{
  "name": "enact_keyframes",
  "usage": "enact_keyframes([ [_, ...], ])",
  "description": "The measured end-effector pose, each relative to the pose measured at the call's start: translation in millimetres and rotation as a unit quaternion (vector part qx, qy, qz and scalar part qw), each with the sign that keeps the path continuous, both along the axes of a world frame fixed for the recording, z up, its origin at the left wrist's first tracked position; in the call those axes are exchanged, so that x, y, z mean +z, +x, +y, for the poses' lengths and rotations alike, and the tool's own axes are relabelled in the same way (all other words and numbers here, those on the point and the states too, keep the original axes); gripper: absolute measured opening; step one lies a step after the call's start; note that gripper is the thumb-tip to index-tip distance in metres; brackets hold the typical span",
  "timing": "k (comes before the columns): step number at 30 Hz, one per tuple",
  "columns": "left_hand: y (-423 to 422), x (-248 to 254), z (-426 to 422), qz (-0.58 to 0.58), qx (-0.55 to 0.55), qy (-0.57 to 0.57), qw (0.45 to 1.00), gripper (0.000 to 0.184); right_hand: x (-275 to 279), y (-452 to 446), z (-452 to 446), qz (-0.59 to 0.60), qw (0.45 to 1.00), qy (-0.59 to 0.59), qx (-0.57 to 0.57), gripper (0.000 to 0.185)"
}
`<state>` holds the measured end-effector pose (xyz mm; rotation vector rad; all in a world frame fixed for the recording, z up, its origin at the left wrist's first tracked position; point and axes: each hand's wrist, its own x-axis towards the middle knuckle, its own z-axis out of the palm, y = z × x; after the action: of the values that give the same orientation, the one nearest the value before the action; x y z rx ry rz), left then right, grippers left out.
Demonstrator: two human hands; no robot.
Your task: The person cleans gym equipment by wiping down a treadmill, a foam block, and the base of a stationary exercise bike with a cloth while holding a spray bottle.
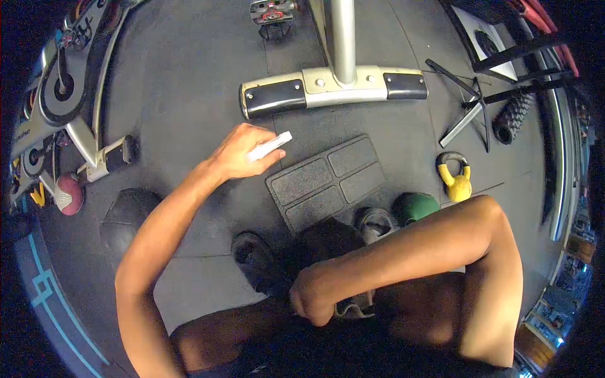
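My left hand [249, 151] is closed on a white flat object [271, 146], held over the dark floor beside the upper left corner of a black panelled step board [328, 183]. Low in the view, my right hand [313, 295] is closed near my legs, against dark material. What its fingers hold, if anything, is hidden. Dark shoes [252, 255] show just below the board.
A machine's silver foot bar [345, 88] crosses the floor ahead. Exercise bikes [63, 94] and a red ball [69, 194] are at left. A yellow kettlebell [459, 186], green ball [414, 206], black stand [480, 101] and black roller [513, 116] are at right.
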<state>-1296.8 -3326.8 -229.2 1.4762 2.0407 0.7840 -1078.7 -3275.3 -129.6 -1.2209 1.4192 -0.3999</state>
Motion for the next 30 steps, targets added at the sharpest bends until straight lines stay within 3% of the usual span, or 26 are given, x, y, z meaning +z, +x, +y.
enact_keyframes([
  [5,-1,-5,-20,0.004,0.037,-0.001,0.999,0.032,-16,-4,24,-0.045,0.99,-0.026,-0.134,0.027],
  [7,2,-9,-31,0.016,0.035,-0.02,0.999,0.03,-32,8,33,0.049,0.977,-0.046,-0.204,0.035],
  [8,2,-7,-36,0.023,0.03,-0.028,0.999,0.028,-46,19,36,0.162,0.956,-0.053,-0.24,0.041],
  [10,5,-7,-47,0.02,0.042,-0.028,0.999,0.023,-65,31,29,0.255,0.917,0.0,-0.306,0.052],
  [12,2,-9,-55,0.007,0.077,-0.006,0.997,0.02,-58,0,27,0.226,0.897,0.122,-0.361,0.061],
  [15,-7,-23,-72,0.013,0.109,0.021,0.994,0.017,-82,-26,35,0.285,0.875,0.18,-0.347,0.084],
  [18,-12,-23,-87,-0.023,0.173,0.038,0.984,0.018,-77,-45,63,0.379,0.866,0.108,-0.309,0.11],
  [21,-24,-19,-104,-0.023,0.242,0.021,0.97,0.019,-78,-47,65,0.377,0.875,0.082,-0.294,0.134],
  [22,-28,-24,-111,0.006,0.257,0.013,0.966,0.019,-76,-46,58,0.357,0.89,0.117,-0.259,0.112],
  [26,-41,-37,-126,0.069,0.249,0.042,0.965,0.018,-100,-34,51,0.402,0.872,0.13,-0.248,0.077],
  [30,-40,-36,-126,0.036,0.259,0.029,0.965,0.013,-113,-35,60,0.415,0.872,0.098,-0.243,0.075],
])
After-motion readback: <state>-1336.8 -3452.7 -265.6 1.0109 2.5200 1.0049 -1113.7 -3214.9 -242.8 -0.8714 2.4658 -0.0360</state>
